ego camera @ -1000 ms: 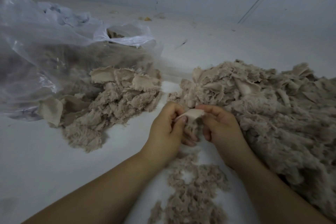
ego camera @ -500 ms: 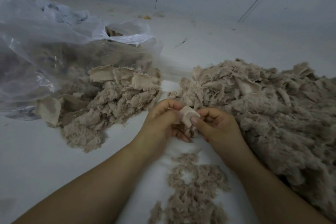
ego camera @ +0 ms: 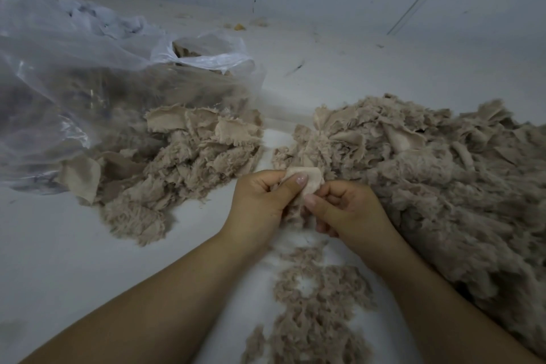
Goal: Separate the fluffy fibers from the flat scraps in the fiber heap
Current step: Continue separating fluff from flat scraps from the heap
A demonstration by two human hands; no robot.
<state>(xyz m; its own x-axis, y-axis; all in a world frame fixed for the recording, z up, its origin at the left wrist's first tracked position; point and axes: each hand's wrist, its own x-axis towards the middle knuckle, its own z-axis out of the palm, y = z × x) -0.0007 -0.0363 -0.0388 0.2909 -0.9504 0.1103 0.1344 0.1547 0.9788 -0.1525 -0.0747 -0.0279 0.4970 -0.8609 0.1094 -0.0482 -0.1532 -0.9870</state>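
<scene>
While both of my hands work at the near edge of the big fiber heap (ego camera: pixel 428 180), I have one flat scrap (ego camera: pixel 307 179) pinched between them: the left hand (ego camera: pixel 260 201) clamps its upper edge under the thumb, and the right hand (ego camera: pixel 345 210) nips the lower edge with thumb and curled fingers. That scrap looks like thin, pale woven backing, smooth on the face turned toward me, with fluff clinging below it. I judge it nearly weightless, limp and easy to tear, so I would hold it close to the edge where the pile begins and pull the fluff away in small tufts. The heap is a soft, matted beige tangle, shaggy on top with smoother curled strips poking out. Loose fluffy fibers (ego camera: pixel 313 298) lie scattered on the white tabletop (ego camera: pixel 74 260) just below my wrists; they would drift at a breath. To the left lies another pile of scraps (ego camera: pixel 177 162), spilling from the mouth of a clear, crinkled plastic bag (ego camera: pixel 74 74).
</scene>
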